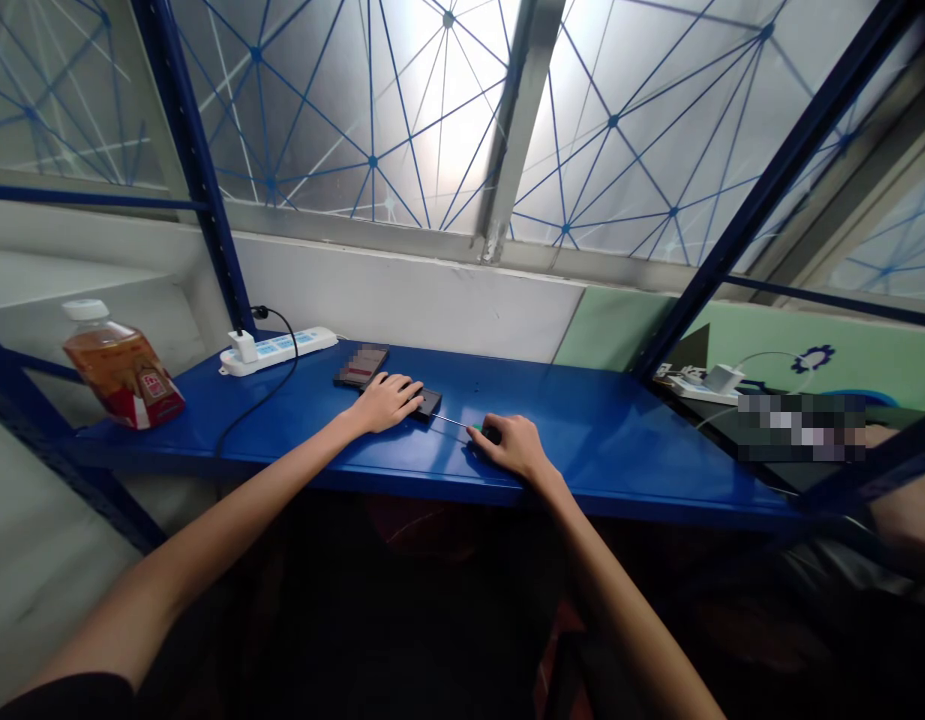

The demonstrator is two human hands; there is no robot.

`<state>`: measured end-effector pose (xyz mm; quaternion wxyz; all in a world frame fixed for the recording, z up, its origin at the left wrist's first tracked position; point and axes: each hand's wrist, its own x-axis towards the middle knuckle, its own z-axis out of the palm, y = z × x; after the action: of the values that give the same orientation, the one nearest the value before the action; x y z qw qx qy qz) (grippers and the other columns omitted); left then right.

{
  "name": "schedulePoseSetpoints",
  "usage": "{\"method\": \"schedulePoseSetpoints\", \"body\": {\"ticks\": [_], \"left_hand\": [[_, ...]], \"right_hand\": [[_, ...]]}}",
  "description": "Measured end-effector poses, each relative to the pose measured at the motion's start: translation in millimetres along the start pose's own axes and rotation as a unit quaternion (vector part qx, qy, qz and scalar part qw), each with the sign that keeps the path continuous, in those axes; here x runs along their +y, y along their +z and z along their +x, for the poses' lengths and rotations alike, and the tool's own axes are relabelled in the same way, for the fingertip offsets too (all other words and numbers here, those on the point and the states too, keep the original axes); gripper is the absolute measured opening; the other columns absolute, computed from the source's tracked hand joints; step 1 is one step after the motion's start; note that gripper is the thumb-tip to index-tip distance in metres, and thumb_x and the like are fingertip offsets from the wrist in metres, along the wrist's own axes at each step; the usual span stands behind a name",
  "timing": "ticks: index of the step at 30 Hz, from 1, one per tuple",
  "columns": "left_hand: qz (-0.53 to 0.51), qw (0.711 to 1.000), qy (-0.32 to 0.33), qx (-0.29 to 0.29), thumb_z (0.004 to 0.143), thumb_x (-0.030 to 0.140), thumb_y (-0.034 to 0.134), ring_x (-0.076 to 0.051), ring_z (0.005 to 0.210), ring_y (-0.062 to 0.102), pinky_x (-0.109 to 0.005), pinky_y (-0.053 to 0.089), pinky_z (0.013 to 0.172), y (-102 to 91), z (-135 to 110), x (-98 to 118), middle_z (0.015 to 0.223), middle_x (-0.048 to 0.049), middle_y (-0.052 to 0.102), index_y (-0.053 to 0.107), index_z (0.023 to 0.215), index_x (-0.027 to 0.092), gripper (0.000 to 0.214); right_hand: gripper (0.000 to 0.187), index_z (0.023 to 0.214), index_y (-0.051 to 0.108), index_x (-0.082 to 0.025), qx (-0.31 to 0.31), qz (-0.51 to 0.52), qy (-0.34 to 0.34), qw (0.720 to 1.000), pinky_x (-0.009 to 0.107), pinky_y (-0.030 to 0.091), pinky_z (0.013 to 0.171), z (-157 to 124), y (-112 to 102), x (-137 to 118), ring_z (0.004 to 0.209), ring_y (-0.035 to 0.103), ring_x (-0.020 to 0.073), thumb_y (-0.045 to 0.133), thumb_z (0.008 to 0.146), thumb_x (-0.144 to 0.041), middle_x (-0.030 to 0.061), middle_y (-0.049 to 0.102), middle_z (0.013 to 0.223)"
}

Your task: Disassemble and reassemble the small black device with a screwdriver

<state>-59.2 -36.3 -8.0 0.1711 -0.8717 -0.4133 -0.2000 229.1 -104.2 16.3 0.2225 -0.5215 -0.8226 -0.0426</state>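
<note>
1. Left hand (pixel 389 403), fingers spread, lies over the box (pixel 430 404), mid bench (pixel 597 430).
2. Right hand (pixel 513 443) grips the screwdriver (pixel 493 435), shaft reaching toward the box's right end.
3. Work seems underway; what is done or left, I cannot tell.

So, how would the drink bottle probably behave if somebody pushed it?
The bottle is probably fairly heavy for its size, since amber drink shows high inside. Pushed near its cap, it may tip, being taller than wide. Its smooth-looking wall could feel slightly slippery.
</note>
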Motion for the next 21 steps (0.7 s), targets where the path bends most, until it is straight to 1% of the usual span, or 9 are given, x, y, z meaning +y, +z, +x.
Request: {"method": "schedulePoseSetpoints", "body": {"ticks": [5,10,14,17,21], "left_hand": [[0.007,1.0,0.002,-0.002,0.104,0.043,0.022,-0.028,0.123,0.053,-0.043,0.034,0.104,0.0,-0.3,1.1,0.13,-0.0144,0.062,0.057,0.135,0.017,0.053],[0.015,1.0,0.005,-0.007,0.105,0.041,0.021,-0.028,0.123,0.053,-0.044,0.035,0.103,-2.4,-1.1,2.6,0.131,-0.0149,0.061,0.057,0.135,0.015,0.054],[0.03,1.0,0.005,-0.008,0.105,0.04,0.019,-0.028,0.123,0.052,-0.044,0.034,0.104,-2.3,-1.7,2.9,0.131,-0.0145,0.061,0.057,0.134,0.015,0.054],[0.03,1.0,0.001,-0.005,0.105,0.041,0.02,-0.028,0.124,0.052,-0.043,0.034,0.104,-0.8,-1.7,2.6,0.131,-0.0146,0.061,0.057,0.135,0.016,0.054],[0.013,1.0,-0.004,0.003,0.104,0.041,0.023,-0.028,0.123,0.052,-0.044,0.035,0.104,0.6,-1.4,2.5,0.13,-0.0147,0.061,0.057,0.135,0.017,0.052]], "right_hand": [[0.041,0.067,0.061,-0.02,0.016,-0.002,-0.03,0.999,0.026,0.024,0.057,-2.8,0.1,2.8,0.061,0.054,0.0146,0.046,0.093,-0.048,0.0036,0.064,0.067],[0.037,0.077,0.063,-0.019,0.037,0.008,-0.041,0.998,0.026,0.027,0.058,-5.4,-0.3,3.2,0.065,0.054,0.0143,0.051,0.091,-0.051,0.0043,0.064,0.08],[0.033,0.082,0.06,-0.02,0.047,0.007,-0.04,0.998,0.026,0.028,0.057,-6.1,0.1,3.0,0.067,0.055,0.0145,0.057,0.088,-0.052,0.004,0.063,0.086],[0.031,0.086,0.057,-0.021,0.045,0.005,-0.041,0.998,0.026,0.027,0.057,-5.6,0.9,3.3,0.068,0.057,0.0159,0.059,0.086,-0.052,0.0035,0.065,0.086],[0.032,0.089,0.055,-0.021,0.027,-0.012,-0.017,0.999,0.026,0.025,0.056,-3.9,2.9,4.0,0.065,0.059,0.0186,0.058,0.086,-0.053,0.0033,0.067,0.077]]}}
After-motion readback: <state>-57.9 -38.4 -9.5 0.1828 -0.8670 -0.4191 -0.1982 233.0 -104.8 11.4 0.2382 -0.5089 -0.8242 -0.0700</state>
